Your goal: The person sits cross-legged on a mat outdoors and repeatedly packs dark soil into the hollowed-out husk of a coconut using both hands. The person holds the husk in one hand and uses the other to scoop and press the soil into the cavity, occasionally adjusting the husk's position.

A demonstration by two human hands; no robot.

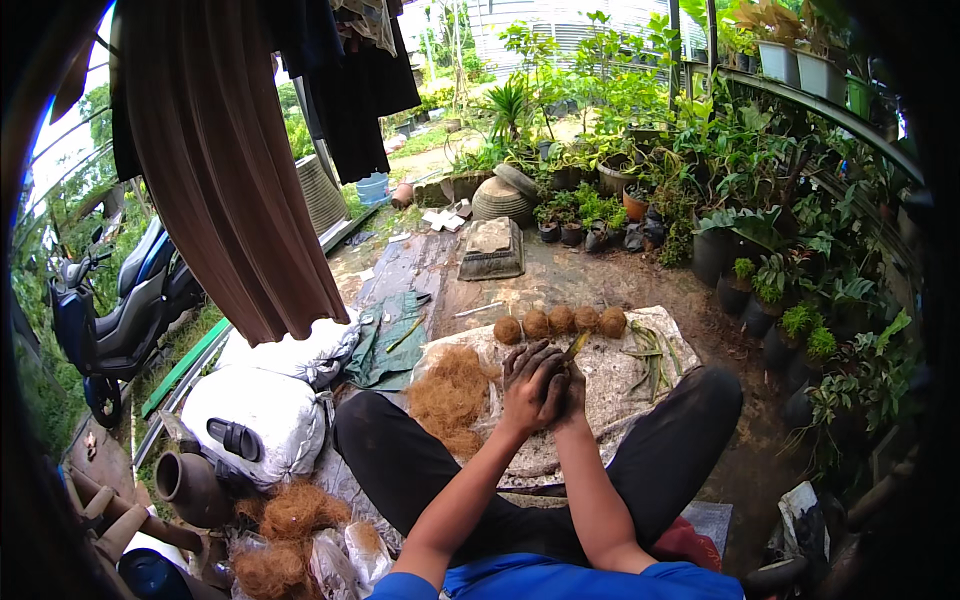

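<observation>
My left hand (531, 386) and my right hand (574, 390), both dark with soil, are cupped together above a pale, dirt-specked sack (600, 375). They are closed around something mostly hidden, from which a yellow-green leaf or cutting (577, 346) sticks up. Just beyond the hands, several round brown fibre-covered balls (561, 320) sit in a row along the sack's far edge. A loose heap of brown coconut fibre (450, 394) lies to the left of my hands. Long green leaf strips (651, 356) are spread on the sack at the right.
White sacks (251, 420), one bearing a black sandal (234, 439), stand at the left near a clay pot (191, 487) and more fibre (304, 510). A green sheet (386, 341) lies beyond. Potted plants (750, 277) line the right. Brown cloth (225, 172) hangs at upper left.
</observation>
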